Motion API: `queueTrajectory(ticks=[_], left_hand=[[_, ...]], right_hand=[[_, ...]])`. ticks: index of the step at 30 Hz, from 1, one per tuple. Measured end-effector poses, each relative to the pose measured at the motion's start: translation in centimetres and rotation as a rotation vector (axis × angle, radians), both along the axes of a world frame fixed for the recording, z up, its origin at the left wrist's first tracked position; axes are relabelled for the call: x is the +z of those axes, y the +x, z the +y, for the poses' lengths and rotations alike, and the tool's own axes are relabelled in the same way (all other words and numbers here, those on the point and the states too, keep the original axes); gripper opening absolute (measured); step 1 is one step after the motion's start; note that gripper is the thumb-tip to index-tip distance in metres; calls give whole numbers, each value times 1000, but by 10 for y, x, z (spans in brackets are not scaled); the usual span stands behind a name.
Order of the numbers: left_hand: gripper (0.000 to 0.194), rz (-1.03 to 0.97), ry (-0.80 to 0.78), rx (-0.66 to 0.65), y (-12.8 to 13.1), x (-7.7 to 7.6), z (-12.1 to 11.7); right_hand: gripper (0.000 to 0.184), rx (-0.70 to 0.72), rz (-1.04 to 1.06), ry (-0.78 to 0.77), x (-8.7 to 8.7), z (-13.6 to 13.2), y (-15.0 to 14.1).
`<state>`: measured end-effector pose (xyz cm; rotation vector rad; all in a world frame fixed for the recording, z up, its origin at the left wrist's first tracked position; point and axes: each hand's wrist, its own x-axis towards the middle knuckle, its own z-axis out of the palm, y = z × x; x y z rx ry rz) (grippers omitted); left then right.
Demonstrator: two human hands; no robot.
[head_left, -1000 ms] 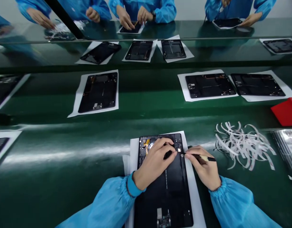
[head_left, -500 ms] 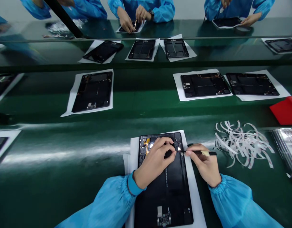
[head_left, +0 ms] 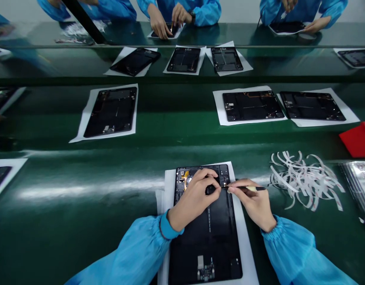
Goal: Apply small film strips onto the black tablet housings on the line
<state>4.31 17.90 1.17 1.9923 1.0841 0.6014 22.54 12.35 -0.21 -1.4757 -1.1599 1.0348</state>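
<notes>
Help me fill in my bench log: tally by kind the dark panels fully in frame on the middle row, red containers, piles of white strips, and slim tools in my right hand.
Dark panels: 3
Red container: 1
Pile of white strips: 1
Slim tool in your right hand: 1
Total: 6

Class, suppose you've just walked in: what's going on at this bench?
A person is working on a flat black device on a white sheet. The left hand is over its upper part, with a small black item there; whether that is gripped is unclear. The right hand holds a slim dark tool at the device's upper right. White strips lie piled to the right; similar devices rest farther back.
</notes>
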Motion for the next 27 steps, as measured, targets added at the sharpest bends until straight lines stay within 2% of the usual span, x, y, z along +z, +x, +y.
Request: queueTrajectory(ticks=[6,23,25,27], left_hand=[[11,-4,-15,9,1,2,0],[11,-27,-62,-11,4,3,1],[14,-37,-60,-5,5,3,2],[16,-51,-56,-1,2,7,1]], right_hand=[[12,55,-73,90,0,-2,5],[4,-9,-120,171,-3,-10,12],[9,-35,-128,165,0,-10,13],[22,-52,-119,186,8,-9,13]])
